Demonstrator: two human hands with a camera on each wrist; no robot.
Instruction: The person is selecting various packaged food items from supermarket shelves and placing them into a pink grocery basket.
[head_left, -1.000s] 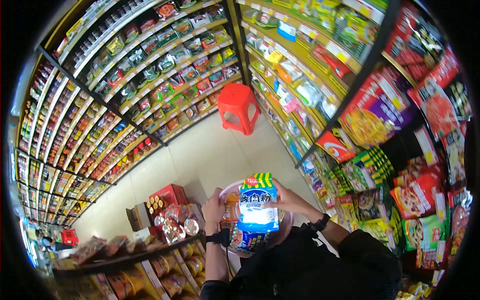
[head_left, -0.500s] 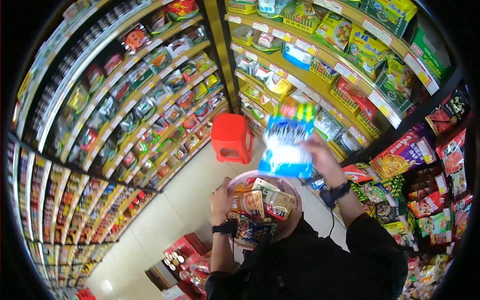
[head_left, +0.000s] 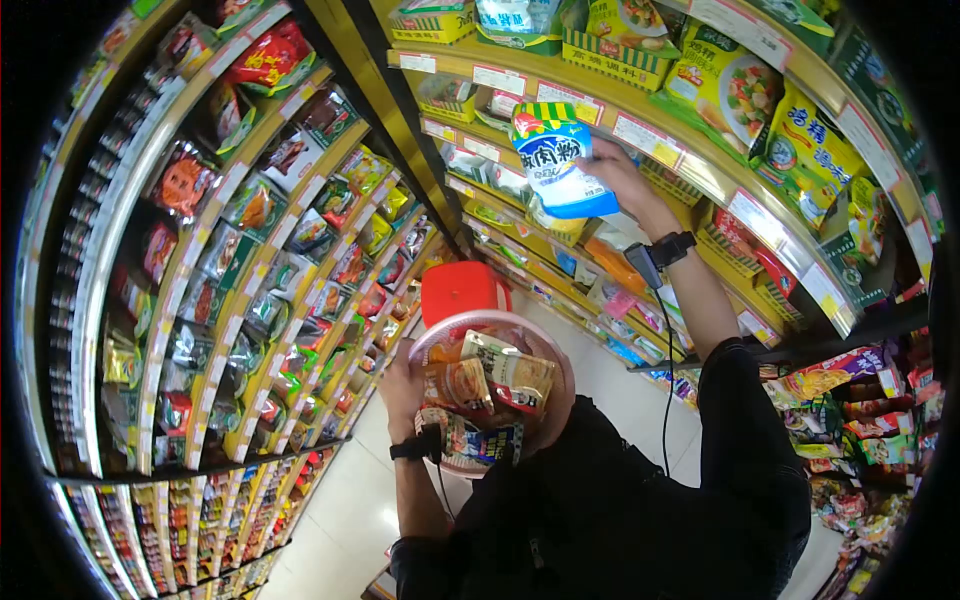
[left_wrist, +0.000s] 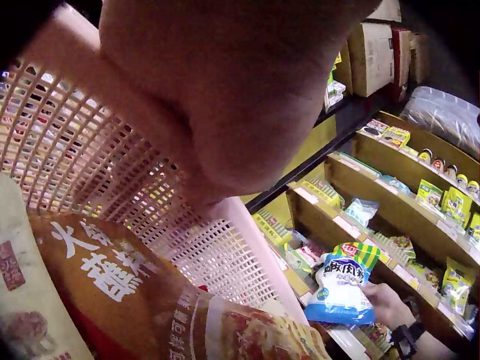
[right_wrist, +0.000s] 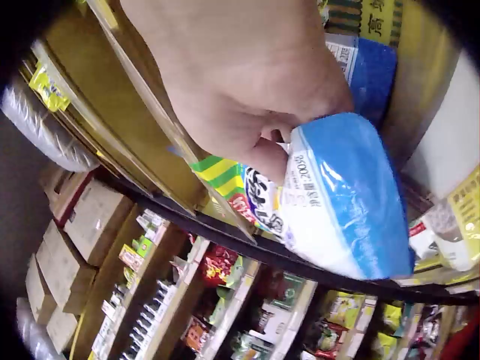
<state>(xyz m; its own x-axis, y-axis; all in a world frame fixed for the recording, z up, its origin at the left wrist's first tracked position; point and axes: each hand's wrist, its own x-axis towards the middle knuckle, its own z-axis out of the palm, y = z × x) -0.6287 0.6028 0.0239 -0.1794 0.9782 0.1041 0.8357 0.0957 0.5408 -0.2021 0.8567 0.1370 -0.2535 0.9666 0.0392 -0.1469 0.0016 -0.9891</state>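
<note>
A blue and white bag with a green-and-yellow striped top [head_left: 562,165] is pinched at its side by my right hand [head_left: 620,178], up against the right-hand shelves. The right wrist view has the bag's blue end [right_wrist: 349,195] close up, with the right hand [right_wrist: 247,82] on it and a similar blue pack [right_wrist: 373,79] behind. My left hand [head_left: 402,385] grips the rim of a pink basket [head_left: 560,375]. Inside lie an orange pouch [head_left: 458,386], a pale pouch [head_left: 522,372] and a dark blue packet [head_left: 492,443].
A red stool [head_left: 462,290] stands just beyond the basket, in the corner between two shelf units. Shelves of small packets [head_left: 262,205] curve along the left. Yellow seasoning bags [head_left: 725,85] fill the upper right shelf. A cable hangs from the right wrist.
The right hand has carried the bag from over the basket up and away to the shelves. The left hand holds the basket, which is now nearer the stool and shelves.
</note>
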